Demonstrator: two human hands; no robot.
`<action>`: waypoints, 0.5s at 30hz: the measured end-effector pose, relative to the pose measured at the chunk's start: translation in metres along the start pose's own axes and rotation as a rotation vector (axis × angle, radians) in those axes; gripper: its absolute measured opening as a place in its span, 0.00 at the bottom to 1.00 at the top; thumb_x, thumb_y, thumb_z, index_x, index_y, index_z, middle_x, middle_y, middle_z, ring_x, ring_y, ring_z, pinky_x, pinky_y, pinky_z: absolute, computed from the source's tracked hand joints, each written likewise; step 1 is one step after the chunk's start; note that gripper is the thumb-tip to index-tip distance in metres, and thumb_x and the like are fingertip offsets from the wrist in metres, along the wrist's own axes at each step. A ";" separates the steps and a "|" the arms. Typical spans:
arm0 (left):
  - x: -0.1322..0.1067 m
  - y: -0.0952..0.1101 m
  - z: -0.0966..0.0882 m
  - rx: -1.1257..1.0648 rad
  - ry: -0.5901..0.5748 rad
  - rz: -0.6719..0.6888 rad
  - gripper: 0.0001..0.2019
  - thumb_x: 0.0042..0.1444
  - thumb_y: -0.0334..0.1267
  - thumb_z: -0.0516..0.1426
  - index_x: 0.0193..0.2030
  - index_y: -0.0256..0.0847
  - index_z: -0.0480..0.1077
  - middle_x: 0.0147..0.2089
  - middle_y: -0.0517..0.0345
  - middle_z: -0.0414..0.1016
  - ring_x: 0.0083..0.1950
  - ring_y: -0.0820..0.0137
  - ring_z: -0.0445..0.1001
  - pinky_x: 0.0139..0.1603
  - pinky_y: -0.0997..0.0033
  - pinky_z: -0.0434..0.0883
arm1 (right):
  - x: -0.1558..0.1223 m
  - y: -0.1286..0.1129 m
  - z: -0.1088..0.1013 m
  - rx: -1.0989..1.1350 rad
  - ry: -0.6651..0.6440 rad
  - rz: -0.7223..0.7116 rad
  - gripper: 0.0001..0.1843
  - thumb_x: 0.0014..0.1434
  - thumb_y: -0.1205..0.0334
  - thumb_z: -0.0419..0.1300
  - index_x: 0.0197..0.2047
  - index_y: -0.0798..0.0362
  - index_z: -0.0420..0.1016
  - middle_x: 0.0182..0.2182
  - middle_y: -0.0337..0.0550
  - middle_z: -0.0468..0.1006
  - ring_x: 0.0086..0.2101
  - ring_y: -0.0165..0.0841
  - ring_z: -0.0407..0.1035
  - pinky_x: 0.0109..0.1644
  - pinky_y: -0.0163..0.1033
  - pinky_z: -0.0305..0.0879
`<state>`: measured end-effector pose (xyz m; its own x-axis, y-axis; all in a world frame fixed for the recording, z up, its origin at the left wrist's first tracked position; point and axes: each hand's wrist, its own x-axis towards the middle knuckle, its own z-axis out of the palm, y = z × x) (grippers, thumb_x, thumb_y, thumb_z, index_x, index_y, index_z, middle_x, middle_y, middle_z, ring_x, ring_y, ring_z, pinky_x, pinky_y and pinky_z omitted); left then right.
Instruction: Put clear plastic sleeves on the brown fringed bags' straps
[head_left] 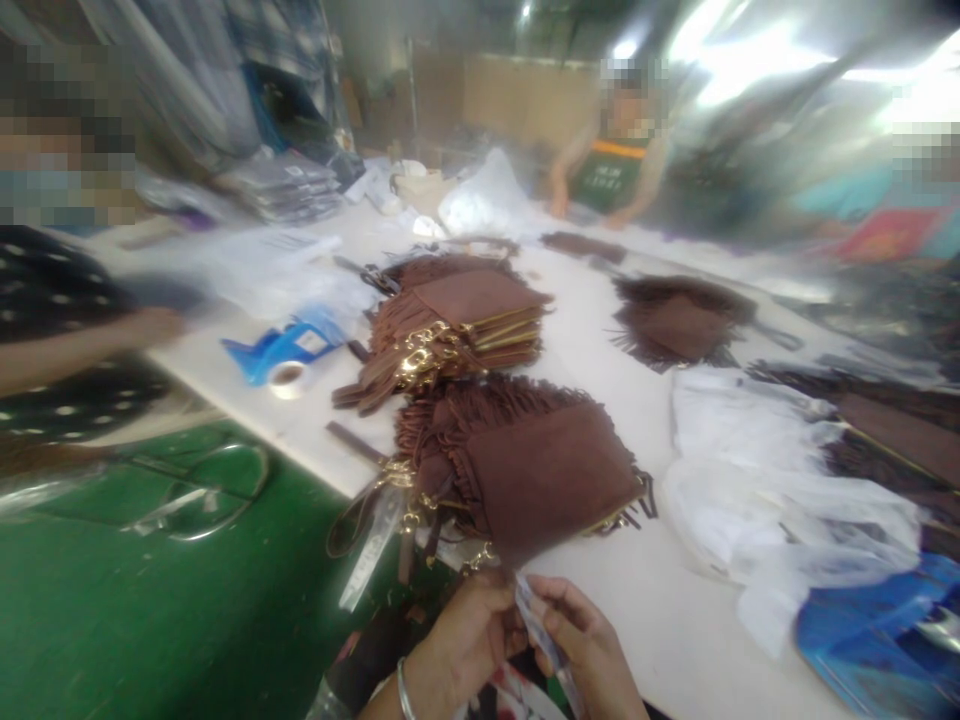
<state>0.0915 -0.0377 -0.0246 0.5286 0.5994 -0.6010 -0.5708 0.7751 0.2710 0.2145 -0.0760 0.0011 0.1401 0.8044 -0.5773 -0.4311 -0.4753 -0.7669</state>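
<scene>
At the near edge of the table, my left hand (471, 622) and my right hand (583, 635) are close together with their fingers closed. Between them runs a narrow clear plastic strip (541, 632), pinched in both hands. Just beyond my fingers lies a stack of brown fringed pouches (555, 460) with gold clasps. A gold clasp (480, 558) hangs close to my left hand. Another printed clear strip (367, 560) dangles from the pouches over the table edge. The undersides of my fingers are hidden.
More brown pouches (480, 300) are piled behind. A blue tape dispenser (281, 345) and tape roll (288, 379) sit left. White plastic bags (780, 480) and a blue basket-like item (877, 635) lie right. A person's arm (97, 340) is at left; other people work across the table.
</scene>
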 end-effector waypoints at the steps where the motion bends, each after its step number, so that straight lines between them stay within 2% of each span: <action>1: -0.001 0.000 0.001 -0.013 0.006 0.003 0.05 0.48 0.26 0.61 0.33 0.34 0.72 0.29 0.54 0.75 0.29 0.70 0.74 0.33 0.71 0.71 | 0.000 0.001 0.000 -0.002 -0.004 -0.002 0.24 0.44 0.50 0.72 0.39 0.57 0.76 0.21 0.39 0.74 0.16 0.21 0.58 0.18 0.28 0.52; 5: -0.003 0.001 0.001 -0.122 -0.019 -0.054 0.01 0.51 0.28 0.60 0.32 0.31 0.72 0.25 0.56 0.73 0.26 0.72 0.72 0.31 0.73 0.70 | 0.002 0.007 -0.001 0.053 -0.046 -0.005 0.22 0.45 0.51 0.72 0.37 0.56 0.73 0.24 0.40 0.76 0.17 0.22 0.60 0.17 0.27 0.53; 8: -0.001 0.003 0.000 -0.153 -0.055 -0.084 0.03 0.53 0.29 0.59 0.30 0.30 0.72 0.22 0.57 0.70 0.23 0.74 0.69 0.29 0.75 0.69 | 0.005 0.013 -0.004 0.158 -0.109 -0.002 0.21 0.46 0.53 0.72 0.35 0.54 0.69 0.28 0.42 0.77 0.18 0.22 0.62 0.17 0.26 0.53; 11: 0.001 0.005 0.000 -0.116 -0.033 -0.085 0.03 0.51 0.28 0.61 0.28 0.31 0.71 0.21 0.59 0.69 0.22 0.76 0.67 0.28 0.76 0.68 | 0.010 0.018 -0.006 0.271 -0.162 0.034 0.23 0.43 0.54 0.74 0.34 0.52 0.65 0.24 0.39 0.76 0.17 0.22 0.60 0.17 0.24 0.50; 15: 0.002 0.006 -0.001 0.020 -0.033 -0.029 0.05 0.46 0.28 0.65 0.30 0.33 0.73 0.23 0.60 0.71 0.22 0.76 0.67 0.28 0.76 0.68 | 0.013 0.023 -0.007 0.314 -0.143 0.046 0.24 0.42 0.55 0.74 0.32 0.52 0.62 0.20 0.39 0.75 0.15 0.22 0.61 0.15 0.23 0.46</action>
<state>0.0887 -0.0324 -0.0246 0.5657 0.5825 -0.5836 -0.5425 0.7959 0.2686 0.2123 -0.0793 -0.0260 -0.0027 0.8371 -0.5471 -0.6906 -0.3973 -0.6044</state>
